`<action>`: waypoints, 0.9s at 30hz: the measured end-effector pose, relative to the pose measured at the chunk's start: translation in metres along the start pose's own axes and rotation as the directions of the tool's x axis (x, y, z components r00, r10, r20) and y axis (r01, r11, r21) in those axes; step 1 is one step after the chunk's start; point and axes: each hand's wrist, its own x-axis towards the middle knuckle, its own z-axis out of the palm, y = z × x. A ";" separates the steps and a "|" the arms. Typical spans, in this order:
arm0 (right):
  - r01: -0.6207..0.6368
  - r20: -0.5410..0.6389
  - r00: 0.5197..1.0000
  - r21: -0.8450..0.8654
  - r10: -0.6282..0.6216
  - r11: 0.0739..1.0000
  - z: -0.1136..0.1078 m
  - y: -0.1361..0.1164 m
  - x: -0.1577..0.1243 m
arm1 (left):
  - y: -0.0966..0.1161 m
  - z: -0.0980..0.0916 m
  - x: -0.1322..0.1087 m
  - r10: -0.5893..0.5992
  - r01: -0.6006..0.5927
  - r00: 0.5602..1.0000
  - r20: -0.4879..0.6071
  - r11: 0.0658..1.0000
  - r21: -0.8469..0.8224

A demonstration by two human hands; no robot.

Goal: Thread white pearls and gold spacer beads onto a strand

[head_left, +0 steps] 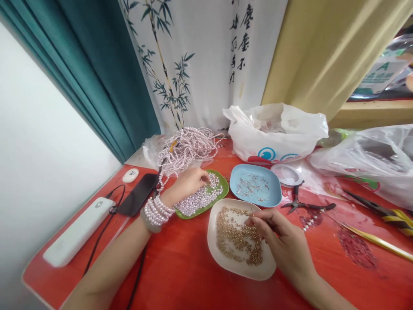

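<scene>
My left hand (190,184) reaches over the green plate (225,180), fingertips pinched together at its pale lilac pearl beads (198,202). Whether a bead sits between those fingertips is hidden. Strands of similar pearls (157,212) wrap my left wrist. Above the right edge of the cream plate (215,254), my right hand (284,241) is closed in a pinch on what looks like a thin metal pin (251,210). Small gold beads (240,236) lie spread in that plate. Behind it, a blue plate (276,198) holds several thin metal pins (250,185).
Long pearl strands (190,148) are heaped at the back. White plastic bags (277,142) stand behind the plates. Pliers (298,202), yellow tweezers (374,239) and yellow-black handled pliers (392,215) lie rightward. A phone (137,196) and white power bank (79,230) with a cable lie left.
</scene>
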 end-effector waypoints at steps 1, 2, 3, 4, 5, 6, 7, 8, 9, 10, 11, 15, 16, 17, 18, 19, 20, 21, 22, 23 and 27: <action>-0.014 0.007 1.000 0.014 0.013 1.000 0.000 0.000 0.000 | -0.002 0.001 0.000 -0.002 0.001 1.000 0.004 1.000 0.020; -0.024 0.011 1.000 0.025 0.024 0.999 0.001 0.000 0.000 | -0.003 0.001 0.000 -0.004 0.004 1.000 0.009 0.999 0.035; -0.034 0.013 0.999 0.033 0.034 0.999 0.001 0.001 0.001 | -0.005 0.002 0.001 -0.007 0.006 1.000 0.015 0.999 0.043; -0.043 0.015 0.999 0.040 0.043 0.998 0.001 0.001 0.001 | -0.006 0.003 0.001 -0.006 0.005 1.000 0.018 0.999 0.049; -0.053 0.020 0.998 0.047 0.052 0.997 0.002 0.001 0.001 | -0.007 0.003 0.001 -0.006 0.005 1.000 0.018 0.999 0.047; -0.063 0.028 0.998 0.055 0.062 0.996 0.002 0.001 0.001 | -0.007 0.004 0.001 -0.007 0.007 1.000 0.015 0.999 0.039; -0.073 0.036 0.997 0.064 0.071 0.995 0.002 0.001 0.001 | -0.007 0.004 0.001 -0.010 0.009 1.000 0.009 0.999 0.035; -0.081 0.043 0.996 0.072 0.078 0.994 0.002 0.000 0.001 | -0.005 0.004 0.002 -0.017 0.017 1.000 -0.003 0.999 0.028; -0.086 0.049 0.995 0.081 0.083 0.993 0.002 0.000 0.001 | -0.003 0.003 0.001 -0.027 0.028 0.999 -0.019 1.000 0.007; -0.091 0.055 0.995 0.091 0.086 0.992 0.002 -0.001 0.001 | 0.001 0.003 0.001 -0.039 0.038 0.999 -0.033 0.998 -0.045; -0.098 0.061 0.994 0.102 0.092 0.990 0.002 -0.001 0.002 | 0.006 0.003 0.000 -0.050 0.044 0.998 -0.036 0.989 -0.138; -0.155 0.095 0.986 0.183 0.139 0.971 0.002 -0.002 0.002 | 0.036 0.006 -0.009 -0.020 0.106 0.992 0.126 0.681 -0.725; -0.173 0.103 0.983 0.204 0.154 0.964 0.002 -0.002 0.002 | 0.044 0.009 -0.011 -0.012 0.140 0.987 0.162 0.570 -0.810; -0.188 0.110 0.980 0.222 0.167 0.957 0.002 -0.002 0.002 | 0.051 0.012 -0.014 -0.025 0.181 0.981 0.193 0.478 -0.860; -0.203 0.118 0.977 0.233 0.179 0.951 0.002 -0.002 0.002 | 0.057 0.016 -0.016 -0.037 0.227 0.972 0.232 0.399 -0.889; -0.213 0.125 0.974 0.240 0.187 0.947 0.002 -0.003 0.002 | 0.061 0.019 -0.018 -0.048 0.265 0.963 0.265 0.331 -0.905; -0.220 0.134 0.972 0.242 0.192 0.945 0.002 -0.003 0.003 | 0.064 0.022 -0.019 -0.055 0.297 0.954 0.294 0.278 -0.913; -0.224 0.145 0.971 0.243 0.193 0.944 0.002 -0.004 0.003 | 0.066 0.025 -0.020 -0.057 0.322 0.946 0.318 0.236 -0.917; -0.225 0.154 0.969 0.245 0.192 0.943 0.002 -0.005 0.003 | 0.067 0.028 -0.020 -0.057 0.338 0.941 0.333 0.204 -0.919; -0.226 0.164 0.968 0.246 0.189 0.943 0.001 -0.006 0.003 | 0.067 0.030 -0.020 -0.057 0.346 0.938 0.341 0.179 -0.921; -0.226 0.195 0.964 0.243 0.181 0.943 0.000 -0.009 0.004 | 0.065 0.032 -0.020 -0.066 0.354 0.935 0.348 0.124 -0.927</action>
